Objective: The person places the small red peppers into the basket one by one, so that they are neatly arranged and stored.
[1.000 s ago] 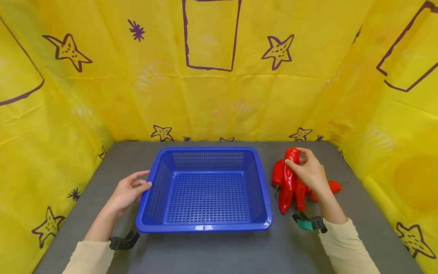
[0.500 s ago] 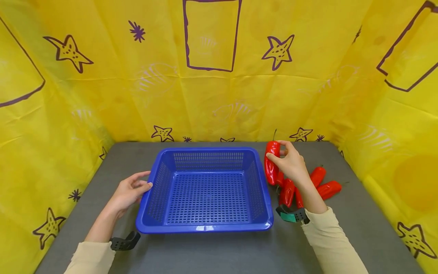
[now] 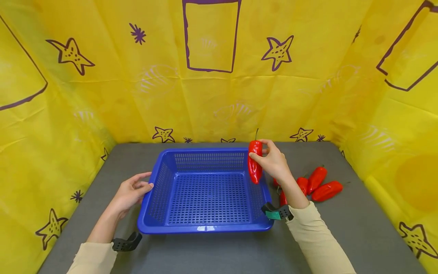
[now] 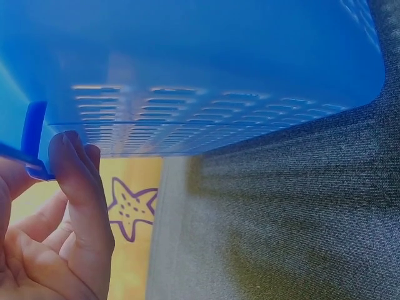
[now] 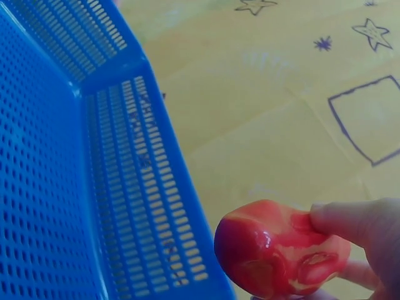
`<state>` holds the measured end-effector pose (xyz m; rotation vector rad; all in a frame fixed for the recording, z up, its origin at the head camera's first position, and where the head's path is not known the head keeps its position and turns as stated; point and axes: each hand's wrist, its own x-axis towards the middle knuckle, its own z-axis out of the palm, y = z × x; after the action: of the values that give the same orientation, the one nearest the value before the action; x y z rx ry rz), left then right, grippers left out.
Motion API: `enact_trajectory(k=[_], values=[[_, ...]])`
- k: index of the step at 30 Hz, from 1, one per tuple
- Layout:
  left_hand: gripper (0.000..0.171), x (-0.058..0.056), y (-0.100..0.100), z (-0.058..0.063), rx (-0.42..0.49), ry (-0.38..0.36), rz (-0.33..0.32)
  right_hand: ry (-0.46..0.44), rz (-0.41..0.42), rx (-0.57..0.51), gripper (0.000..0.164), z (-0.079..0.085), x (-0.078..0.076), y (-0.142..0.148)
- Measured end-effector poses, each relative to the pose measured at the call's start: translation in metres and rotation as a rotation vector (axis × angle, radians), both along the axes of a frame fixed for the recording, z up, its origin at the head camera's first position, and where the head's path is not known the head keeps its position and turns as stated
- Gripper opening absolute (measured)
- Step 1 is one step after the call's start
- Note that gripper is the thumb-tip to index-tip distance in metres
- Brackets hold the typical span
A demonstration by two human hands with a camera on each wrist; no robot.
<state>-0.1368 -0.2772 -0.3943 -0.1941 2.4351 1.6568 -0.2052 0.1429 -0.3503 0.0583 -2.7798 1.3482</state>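
My right hand [image 3: 273, 160] pinches a glossy red pepper [image 3: 254, 161] between thumb and fingers, its green stem upward and its tip hanging down. In the head view the pepper overlaps the far right corner of a blue plastic basket [image 3: 205, 228]. The right wrist view shows the pepper [image 5: 269, 250] end-on beside the basket wall [image 5: 144, 181]. My left hand [image 3: 131, 192] grips the basket's left rim, thumb on top and fingers beneath; the left wrist view shows those fingers [image 4: 81, 187] against the outer side. No pepper is visible inside the basket.
Several more red peppers [image 3: 327, 191] lie on the grey table [image 3: 219, 253] right of the basket, some partly hidden behind my right forearm. A yellow cloth [image 3: 212, 102] with drawn starfish rises behind the table and at both sides.
My right hand has lifted the pepper off the pile and carried it left to the basket's right edge. The left hand keeps its hold on the rim.
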Motion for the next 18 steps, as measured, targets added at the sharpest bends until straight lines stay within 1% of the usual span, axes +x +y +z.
enact_trajectory(k=[5,12,18], values=[[0.062,0.000,0.000,0.001,-0.004,-0.006,0.005,0.006,0.028,-0.016,0.057,-0.004,0.000,-0.015],[0.061,0.000,0.000,0.000,-0.010,-0.004,0.007,-0.013,0.055,0.027,0.058,-0.012,0.002,-0.034],[0.060,0.001,0.001,0.001,-0.025,-0.001,0.014,-0.035,0.065,0.031,0.057,-0.017,0.003,-0.046]])
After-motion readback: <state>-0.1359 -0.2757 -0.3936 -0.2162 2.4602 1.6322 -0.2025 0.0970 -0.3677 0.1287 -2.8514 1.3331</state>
